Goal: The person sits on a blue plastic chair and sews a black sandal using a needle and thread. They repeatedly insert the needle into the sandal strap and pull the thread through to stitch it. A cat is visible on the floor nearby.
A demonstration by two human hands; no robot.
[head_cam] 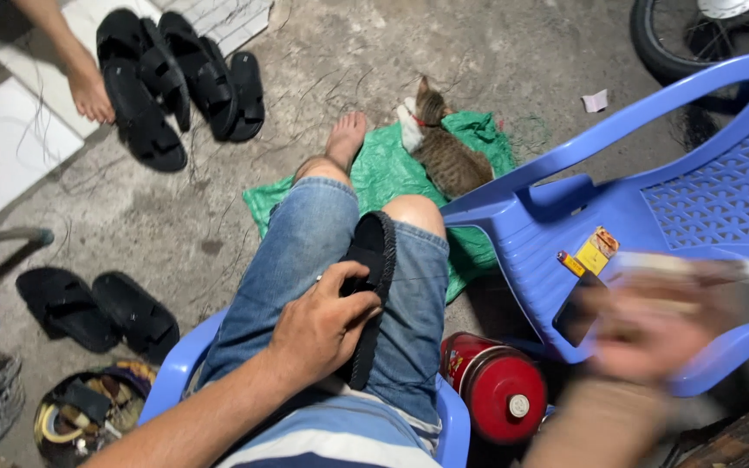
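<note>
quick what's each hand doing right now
Left hand: closed on the black sandal, held between the knees.
Right hand: motion-blurred; a pale long thing shows by it, grip cannot be told.

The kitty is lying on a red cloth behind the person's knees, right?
Not quite. In the head view the cat lies behind the person's knees, but the cloth under it is green, not red. The red thing is the round canister beside the chair.
</note>
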